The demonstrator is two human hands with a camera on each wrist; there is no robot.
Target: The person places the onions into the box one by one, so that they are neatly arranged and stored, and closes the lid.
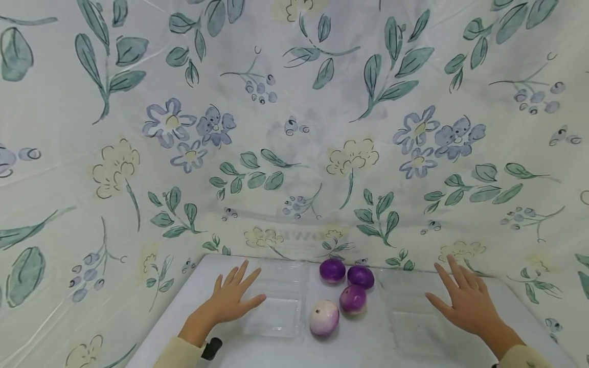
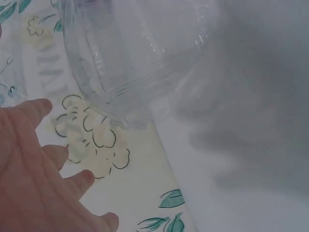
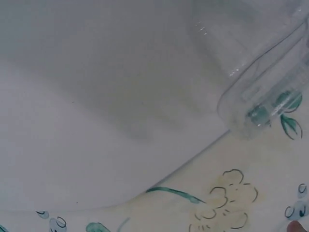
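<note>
My left hand [image 1: 230,300] hovers with spread fingers over the left edge of a clear plastic container [image 1: 278,318]. On the other side, my right hand [image 1: 470,302] spreads its fingers above the right part of a second clear container [image 1: 421,335]. Neither hand holds anything. Between the containers lie a pale purple-and-white round vegetable [image 1: 324,319], a purple one [image 1: 353,299] and two darker purple ones, left [image 1: 332,271] and right [image 1: 361,277]; they look like onions or turnips. In the right wrist view, only a fingertip [image 3: 295,226] shows at the lower corner.
A white table [image 1: 349,347] bears the containers and vegetables. Behind it and at both sides hangs a pale cloth [image 1: 294,194] printed with leaves and flowers, meeting the table's far edge. A black strap [image 1: 212,348] sits at my left wrist.
</note>
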